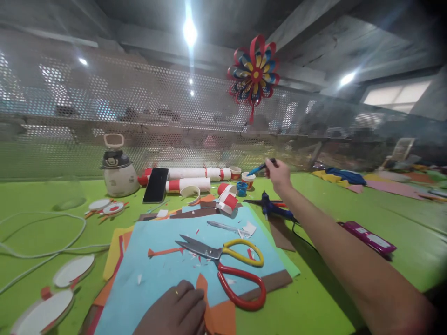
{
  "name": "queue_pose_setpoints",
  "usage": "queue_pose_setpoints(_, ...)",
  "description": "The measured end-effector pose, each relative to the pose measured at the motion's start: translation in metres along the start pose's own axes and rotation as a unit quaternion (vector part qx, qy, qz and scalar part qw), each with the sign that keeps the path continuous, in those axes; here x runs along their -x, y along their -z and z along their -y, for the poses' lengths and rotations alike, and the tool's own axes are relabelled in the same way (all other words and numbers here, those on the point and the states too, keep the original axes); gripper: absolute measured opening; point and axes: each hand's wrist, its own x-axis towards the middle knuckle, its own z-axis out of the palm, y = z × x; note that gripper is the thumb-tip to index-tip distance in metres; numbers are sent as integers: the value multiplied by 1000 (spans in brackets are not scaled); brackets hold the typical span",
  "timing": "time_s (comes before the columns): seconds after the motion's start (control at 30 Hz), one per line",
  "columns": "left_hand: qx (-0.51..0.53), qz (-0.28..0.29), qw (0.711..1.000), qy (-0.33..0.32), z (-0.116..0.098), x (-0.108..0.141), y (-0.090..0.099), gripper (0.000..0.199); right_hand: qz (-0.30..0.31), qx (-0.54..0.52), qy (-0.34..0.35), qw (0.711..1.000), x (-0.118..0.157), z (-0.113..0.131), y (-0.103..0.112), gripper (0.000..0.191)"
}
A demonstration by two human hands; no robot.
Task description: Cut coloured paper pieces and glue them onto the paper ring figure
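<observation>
At the far side of the table, my right hand (278,174) is closed around a slim blue pen-like tool (257,169) with a dark end. Its blue tip is over or at the rim of a small paper cup (248,179); contact is unclear. My left hand (172,309) rests palm down on light blue paper (139,260), fingers curled together beside an orange paper piece (201,284). Anything under those fingers is hidden. Large scissors (213,253) with one yellow and one red handle lie partly spread on the blue paper, among scraps and an orange strip (164,251).
A blue glue gun (275,209) lies beneath my right forearm. White-and-red paper rolls (188,184), a black phone (156,186) and a white bottle (120,174) stand or lie at the back. White discs (45,311) and a pale cable (84,228) are left; a purple packet (370,237) is right.
</observation>
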Motion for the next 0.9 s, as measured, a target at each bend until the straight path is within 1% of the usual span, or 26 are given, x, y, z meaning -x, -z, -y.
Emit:
queue_pose_setpoints(0.1,13,7,1000,24,-7,-3,6,24,-6,-91,-13,996,29,13,11,23)
queue_pose_setpoints(0.2,28,47,997,60,-15,-8,16,23,43,-173,-50,983,68,28,14,31)
queue_pose_setpoints(0.33,53,100,991,72,-20,-14,27,23,132,-237,-120,955,116,46,6,30)
queue_pose_setpoints(0.43,71,122,986,88,-20,-14,29,25,188,-255,-162,935,141,52,-4,27)
queue_pose_setpoints(0.5,74,134,984,94,-20,-13,29,25,217,-255,-170,927,153,51,-10,25)
queue_pose_setpoints(0.53,72,141,983,94,-19,-12,29,24,227,-250,-164,927,159,50,-12,23)
queue_pose_setpoints(0.63,68,160,981,89,-19,-11,29,23,239,-198,-101,945,179,46,-15,19)
queue_pose_setpoints(0.73,73,167,980,84,-18,-10,29,21,246,-101,16,964,202,47,-13,19)
queue_pose_setpoints(0.8,72,167,980,82,-19,-9,29,20,265,-33,100,958,216,50,-11,18)
queue_pose_setpoints(0.9,60,158,983,78,-20,-8,29,19,306,41,189,932,229,54,-7,11)
